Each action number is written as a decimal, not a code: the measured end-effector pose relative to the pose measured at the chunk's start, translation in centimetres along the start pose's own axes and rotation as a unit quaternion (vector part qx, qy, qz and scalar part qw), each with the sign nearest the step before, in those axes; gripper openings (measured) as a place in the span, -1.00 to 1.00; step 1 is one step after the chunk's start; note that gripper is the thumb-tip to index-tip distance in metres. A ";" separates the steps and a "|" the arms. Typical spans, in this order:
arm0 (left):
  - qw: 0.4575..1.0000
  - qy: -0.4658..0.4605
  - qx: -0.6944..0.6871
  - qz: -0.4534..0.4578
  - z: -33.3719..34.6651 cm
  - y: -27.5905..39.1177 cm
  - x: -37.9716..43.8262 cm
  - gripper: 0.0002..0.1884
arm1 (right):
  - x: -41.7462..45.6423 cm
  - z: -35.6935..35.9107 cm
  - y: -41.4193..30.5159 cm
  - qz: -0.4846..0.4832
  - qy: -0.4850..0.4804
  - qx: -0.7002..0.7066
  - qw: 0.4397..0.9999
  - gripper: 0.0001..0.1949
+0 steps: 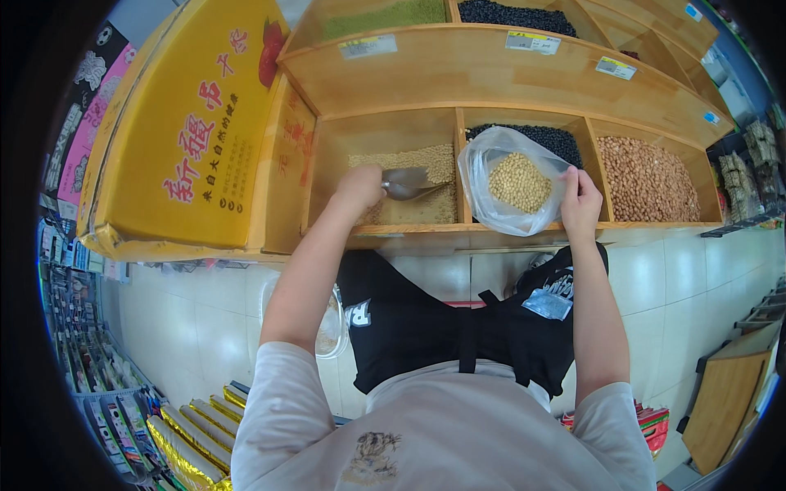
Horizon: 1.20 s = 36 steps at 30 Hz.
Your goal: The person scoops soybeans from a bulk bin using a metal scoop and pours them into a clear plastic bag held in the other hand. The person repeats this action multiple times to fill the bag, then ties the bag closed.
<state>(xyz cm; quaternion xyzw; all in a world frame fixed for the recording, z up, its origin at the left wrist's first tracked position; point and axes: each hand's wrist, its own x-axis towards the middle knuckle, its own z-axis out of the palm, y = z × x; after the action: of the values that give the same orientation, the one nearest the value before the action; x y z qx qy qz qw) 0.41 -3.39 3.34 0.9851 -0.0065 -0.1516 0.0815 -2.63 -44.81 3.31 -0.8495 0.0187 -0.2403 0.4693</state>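
My left hand (362, 187) grips the handle end of a metal scoop (406, 184) inside the left front compartment of a wooden bin. The scoop's bowl points right among pale yellow soybeans (437, 161). My right hand (580, 199) pinches the right rim of a clear plastic bag (480, 202), which gapes upward. A mound of soybeans (521, 182) lies in the bag. The bag rests over the middle compartment and its front edge, covering part of the black beans (556, 142) there.
Reddish-brown peanuts (651, 181) fill the right compartment. A yellow cardboard box (184, 135) with printing stands against the bin's left end. Behind rises a second tier with mung beans (393, 18) and black beans (516, 15). A white bucket (331, 331) is on the floor below my left arm.
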 end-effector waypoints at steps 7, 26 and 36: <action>0.990 -0.087 -0.114 -0.017 3.2 -4.4 2.9 -0.64 | 0.8 0.1 0.9 0.051 -0.028 0.108 0.992 -0.62; 0.967 -0.016 -0.226 -0.119 2.8 -4.2 3.0 -0.58 | 1.0 0.7 1.4 0.058 -0.048 0.057 0.995 -0.63; 0.937 0.123 -0.327 -0.021 2.8 -3.1 2.6 -0.66 | 1.2 0.9 2.4 0.047 -0.044 0.131 0.989 -0.76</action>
<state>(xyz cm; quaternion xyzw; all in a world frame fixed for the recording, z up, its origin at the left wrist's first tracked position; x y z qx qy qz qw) 1.98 -0.89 -0.59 0.9150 0.0738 -0.0248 0.3958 -0.72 -45.70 1.47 -0.7886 0.0064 -0.1809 0.5876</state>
